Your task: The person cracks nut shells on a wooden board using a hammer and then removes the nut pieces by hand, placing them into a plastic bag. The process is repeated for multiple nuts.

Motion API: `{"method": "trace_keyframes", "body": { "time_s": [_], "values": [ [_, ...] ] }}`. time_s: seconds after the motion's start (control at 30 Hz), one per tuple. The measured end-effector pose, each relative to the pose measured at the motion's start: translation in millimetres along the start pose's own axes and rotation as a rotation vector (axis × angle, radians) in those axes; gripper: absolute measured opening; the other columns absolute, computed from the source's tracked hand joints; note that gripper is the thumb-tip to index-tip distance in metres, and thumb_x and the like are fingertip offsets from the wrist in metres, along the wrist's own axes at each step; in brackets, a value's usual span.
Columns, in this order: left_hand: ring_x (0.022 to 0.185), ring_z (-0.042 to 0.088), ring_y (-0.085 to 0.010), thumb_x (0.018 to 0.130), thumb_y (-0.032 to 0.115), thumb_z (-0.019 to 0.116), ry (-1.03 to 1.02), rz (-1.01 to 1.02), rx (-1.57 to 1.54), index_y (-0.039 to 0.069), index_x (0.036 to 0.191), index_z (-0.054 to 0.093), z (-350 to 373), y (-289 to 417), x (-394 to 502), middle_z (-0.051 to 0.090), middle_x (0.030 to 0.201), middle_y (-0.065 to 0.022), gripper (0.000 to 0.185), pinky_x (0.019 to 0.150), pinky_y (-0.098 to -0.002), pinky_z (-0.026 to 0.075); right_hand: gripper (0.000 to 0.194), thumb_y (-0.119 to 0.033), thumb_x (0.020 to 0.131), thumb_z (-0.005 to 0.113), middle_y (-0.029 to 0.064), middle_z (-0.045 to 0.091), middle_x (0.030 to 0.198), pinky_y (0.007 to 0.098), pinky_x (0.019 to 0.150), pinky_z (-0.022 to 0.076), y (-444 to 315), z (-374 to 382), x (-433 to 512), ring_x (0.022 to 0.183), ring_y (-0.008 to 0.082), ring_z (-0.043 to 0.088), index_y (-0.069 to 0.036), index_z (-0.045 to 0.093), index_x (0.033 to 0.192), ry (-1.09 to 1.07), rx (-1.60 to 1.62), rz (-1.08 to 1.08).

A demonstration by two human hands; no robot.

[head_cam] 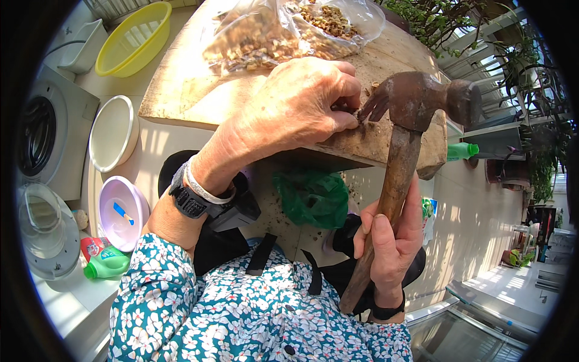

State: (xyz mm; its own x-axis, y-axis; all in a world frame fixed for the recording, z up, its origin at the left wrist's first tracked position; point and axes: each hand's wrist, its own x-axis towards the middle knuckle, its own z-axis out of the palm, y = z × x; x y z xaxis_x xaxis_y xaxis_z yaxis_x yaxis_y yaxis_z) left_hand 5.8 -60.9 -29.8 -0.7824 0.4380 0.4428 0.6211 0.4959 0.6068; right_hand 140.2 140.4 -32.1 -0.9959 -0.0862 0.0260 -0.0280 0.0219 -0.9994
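My right hand (391,237) grips the wooden handle of a worn claw hammer (402,149). Its rusty head is raised near the right front corner of a wooden board (190,86), with the claw turned left. Close to the claw tips, the bent fingers of my left hand (307,97) pinch a small dark brown piece, mostly hidden, perhaps a nut or shell. Behind my left hand lies a clear plastic bag (253,40) of broken brown pieces that look like walnut kernels. More such kernels (328,20) show at the bag's open part.
Below the board's front edge, a green plastic bag (312,199) sits on the floor among scattered crumbs. At left stand a yellow basin (135,40), a white basin (113,133), a lilac basin (122,212) and a front-loading washing machine (59,135). Plants (529,63) line the right side.
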Motion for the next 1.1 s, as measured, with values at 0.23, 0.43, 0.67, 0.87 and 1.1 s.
{"method": "trace_keyframes", "body": {
  "time_s": [0.23, 0.43, 0.67, 0.87, 1.1],
  "values": [
    [0.082, 0.062, -0.0319, 0.077, 0.015, 0.072, 0.017, 0.013, 0.026, 0.000, 0.085, 0.067, -0.1, 0.1, -0.7, 0.059, 0.085, -0.0120, 0.018, 0.073, -0.0390, 0.050, 0.069, -0.015, 0.097, 0.053, 0.0100, 0.054, 0.081, 0.0192, 0.043, 0.0435, -12.2, -0.4, -3.5, 0.053, 0.0073, 0.049, -0.008, 0.017, 0.155, 0.099, -0.018, -0.132],
    [0.082, 0.062, -0.0319, 0.077, 0.017, 0.072, -0.003, -0.006, 0.022, 0.001, 0.085, 0.066, -0.7, 0.6, -0.9, 0.059, 0.085, -0.0119, 0.019, 0.072, -0.0394, 0.050, 0.068, -0.014, 0.097, 0.052, 0.0102, 0.054, 0.082, 0.0192, 0.044, 0.0445, -7.4, -1.1, -2.8, 0.054, 0.0073, 0.049, -0.008, 0.017, 0.155, 0.083, -0.003, -0.085],
    [0.082, 0.062, -0.0317, 0.076, 0.017, 0.072, 0.010, 0.001, 0.009, 0.001, 0.086, 0.066, -0.7, -0.3, -1.6, 0.059, 0.085, -0.0115, 0.020, 0.072, -0.0396, 0.050, 0.072, -0.003, 0.093, 0.050, 0.0085, 0.056, 0.089, 0.0175, 0.048, 0.0447, -3.6, -3.3, -3.0, 0.056, 0.0048, 0.048, -0.005, 0.014, 0.155, 0.052, 0.087, -0.114],
    [0.081, 0.062, -0.0312, 0.075, 0.015, 0.073, 0.020, 0.002, 0.012, 0.001, 0.086, 0.066, 0.7, -1.2, -1.1, 0.059, 0.084, -0.0115, 0.019, 0.071, -0.0390, 0.050, 0.068, -0.005, 0.095, 0.048, 0.0083, 0.056, 0.087, 0.0179, 0.045, 0.0437, 1.3, -1.1, 2.1, 0.057, 0.0054, 0.048, -0.006, 0.015, 0.155, -0.011, -0.003, -0.007],
    [0.080, 0.062, -0.0303, 0.076, 0.015, 0.073, 0.034, 0.013, -0.005, 0.001, 0.085, 0.066, 1.3, -0.4, -2.1, 0.059, 0.084, -0.0113, 0.018, 0.071, -0.0387, 0.050, 0.069, -0.013, 0.097, 0.052, 0.0113, 0.055, 0.083, 0.0184, 0.044, 0.0455, -8.3, -3.8, -4.0, 0.056, 0.0067, 0.049, -0.006, 0.016, 0.155, 0.064, 0.001, -0.135]
  ]
}}
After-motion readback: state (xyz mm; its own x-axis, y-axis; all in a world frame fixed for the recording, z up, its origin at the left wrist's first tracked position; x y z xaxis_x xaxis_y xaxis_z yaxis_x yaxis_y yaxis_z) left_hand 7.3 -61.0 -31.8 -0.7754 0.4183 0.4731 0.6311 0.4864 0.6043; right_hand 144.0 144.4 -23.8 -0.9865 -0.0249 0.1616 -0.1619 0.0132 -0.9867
